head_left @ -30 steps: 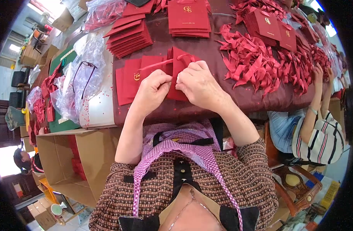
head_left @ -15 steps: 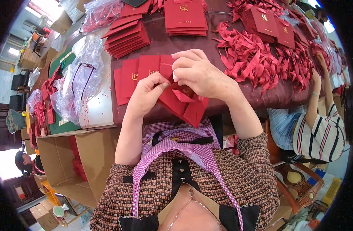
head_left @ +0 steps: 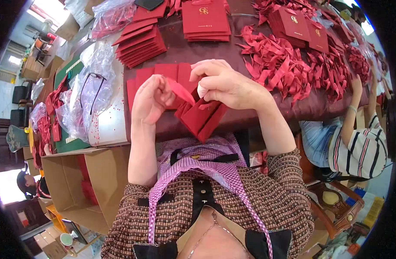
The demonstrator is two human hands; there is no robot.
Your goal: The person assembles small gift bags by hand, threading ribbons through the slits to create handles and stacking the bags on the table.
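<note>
A small dark-red paper bag [head_left: 201, 121] is held at the near edge of the table, tilted with one corner down toward the apron. My right hand [head_left: 234, 87] grips its upper edge, fingers curled over it. A red ribbon [head_left: 180, 90] runs from the bag's opening up to my left hand [head_left: 151, 100], whose fingers are closed on its end. The stretch between looks fairly straight. Just beyond my hands, several flat red bags [head_left: 141, 77] lie overlapping on the maroon tablecloth. My right fingers hide part of the bag's opening.
Stacks of red bags [head_left: 141, 46] stand farther back, and another stack [head_left: 205, 21] sits at top centre. A heap of red ribbons [head_left: 278, 64] covers the right. Glasses [head_left: 92, 88] lie on clear plastic at left. An open cardboard box [head_left: 105, 181] stands below. A co-worker's striped shirt [head_left: 357, 151] shows at right.
My left hand has moved left from the bag's opening and drawn the ribbon out with it. The bag, still in my right hand, has shifted slightly left.
</note>
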